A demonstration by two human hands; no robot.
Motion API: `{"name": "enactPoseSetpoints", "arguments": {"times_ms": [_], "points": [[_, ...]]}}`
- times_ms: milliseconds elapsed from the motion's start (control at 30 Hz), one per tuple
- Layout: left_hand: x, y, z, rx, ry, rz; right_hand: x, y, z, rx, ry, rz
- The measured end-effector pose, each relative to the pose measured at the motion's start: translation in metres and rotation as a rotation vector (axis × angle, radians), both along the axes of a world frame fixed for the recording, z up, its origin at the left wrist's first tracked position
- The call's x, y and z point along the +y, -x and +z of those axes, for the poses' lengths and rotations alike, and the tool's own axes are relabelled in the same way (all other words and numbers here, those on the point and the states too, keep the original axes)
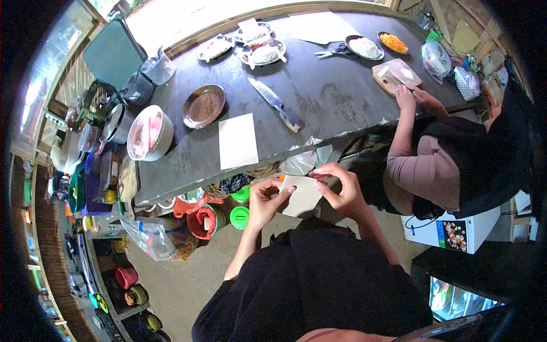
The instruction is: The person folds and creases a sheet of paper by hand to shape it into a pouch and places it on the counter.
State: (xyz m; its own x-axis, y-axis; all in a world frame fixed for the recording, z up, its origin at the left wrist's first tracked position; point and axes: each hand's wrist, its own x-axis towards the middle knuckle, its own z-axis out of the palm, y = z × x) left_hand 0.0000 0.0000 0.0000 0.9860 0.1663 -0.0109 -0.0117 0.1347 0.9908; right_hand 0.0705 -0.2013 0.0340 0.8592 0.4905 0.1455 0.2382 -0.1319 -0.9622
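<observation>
A small pale sheet of paper (302, 198) is held up between my two hands, in front of the table's near edge. My left hand (268, 199) pinches its left side, with the thumb on the front. At the upper right corner, my right hand (341, 188) has its thumb and fingers closed on the paper. Another pale sheet (238, 141) lies flat on the dark table (319, 97) near its edge. Beyond it are a brown round plate (204, 106) and a large knife (276, 105) with a serrated-looking blade.
A white bowl (150, 133) with a pink utensil stands at the left. Plates of white food (263, 52), scissors (337, 53) and a dish of orange shreds (394, 43) sit farther back. On the right, a co-worker's hands (411, 97) are at a cutting board (386, 77).
</observation>
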Motion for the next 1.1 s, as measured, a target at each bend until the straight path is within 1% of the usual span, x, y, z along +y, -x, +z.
{"name": "enactPoseSetpoints", "arguments": {"times_ms": [67,100,167,233,300,400,467,500,567,600,633,700,733,767,833,867,900,967,1000,1067,1100], "points": [[0.001,0.0,0.006,0.045,-0.09,-0.105,0.008,0.001,0.006,-0.448,0.082,-0.047],[-0.018,-0.041,0.01,-0.111,-0.298,-0.122,-0.007,-0.036,0.008,-0.479,0.066,-0.053],[-0.029,-0.049,0.013,-0.111,-0.341,-0.159,-0.011,-0.045,0.011,-0.436,0.222,0.048],[-0.036,-0.055,0.01,-0.119,-0.354,-0.15,-0.009,-0.053,0.007,-0.45,0.161,0.053],[-0.038,-0.059,0.006,-0.128,-0.367,-0.134,-0.009,-0.062,0.003,-0.363,0.147,0.162],[-0.036,-0.06,0.005,-0.134,-0.34,-0.124,-0.003,-0.07,0.0,-0.37,0.136,0.227],[-0.034,-0.058,0.01,-0.03,-0.212,-0.139,0.001,-0.074,-0.003,-0.39,0.091,0.271],[-0.034,-0.06,0.013,-0.04,-0.212,-0.134,0.003,-0.077,-0.003,-0.401,0.092,0.275],[-0.035,-0.061,0.016,-0.043,-0.197,-0.076,0.005,-0.078,-0.005,-0.502,0.15,0.266],[-0.037,-0.063,0.015,-0.108,-0.208,-0.046,0.007,-0.08,-0.009,-0.535,0.111,0.264],[-0.035,-0.065,0.016,-0.106,-0.207,-0.046,0.009,-0.082,-0.01,-0.533,0.111,0.265],[-0.033,-0.068,0.021,0.081,-0.06,-0.136,0.011,-0.085,-0.011,-0.523,0.015,0.207],[-0.035,-0.07,0.023,0.021,-0.109,-0.126,0.01,-0.086,-0.006,-0.525,0.005,0.205],[-0.038,-0.072,0.02,0.018,-0.105,-0.132,0.008,-0.085,-0.002,-0.527,0.011,0.199],[-0.041,-0.076,0.013,-0.226,-0.348,0.064,0.009,-0.084,0.006,-0.438,0.038,0.128],[-0.04,-0.076,0.013,-0.249,-0.443,0.102,0.01,-0.084,0.009,-0.449,0.033,0.116],[-0.037,-0.074,0.012,-0.251,-0.439,0.095,0.013,-0.083,0.01,-0.449,0.037,0.108],[-0.028,-0.07,0.01,-0.282,-0.543,0.152,0.021,-0.08,0.012,-0.456,0.01,0.085],[-0.019,-0.067,0.007,-0.286,-0.55,0.16,0.025,-0.079,0.011,-0.455,0.013,0.079],[0.012,-0.052,0.005,-0.267,-0.606,0.179,0.047,-0.071,0.008,-0.315,-0.048,0.051],[0.026,-0.044,0.005,-0.243,-0.646,0.197,0.057,-0.068,0.006,-0.307,-0.053,0.045]]}}
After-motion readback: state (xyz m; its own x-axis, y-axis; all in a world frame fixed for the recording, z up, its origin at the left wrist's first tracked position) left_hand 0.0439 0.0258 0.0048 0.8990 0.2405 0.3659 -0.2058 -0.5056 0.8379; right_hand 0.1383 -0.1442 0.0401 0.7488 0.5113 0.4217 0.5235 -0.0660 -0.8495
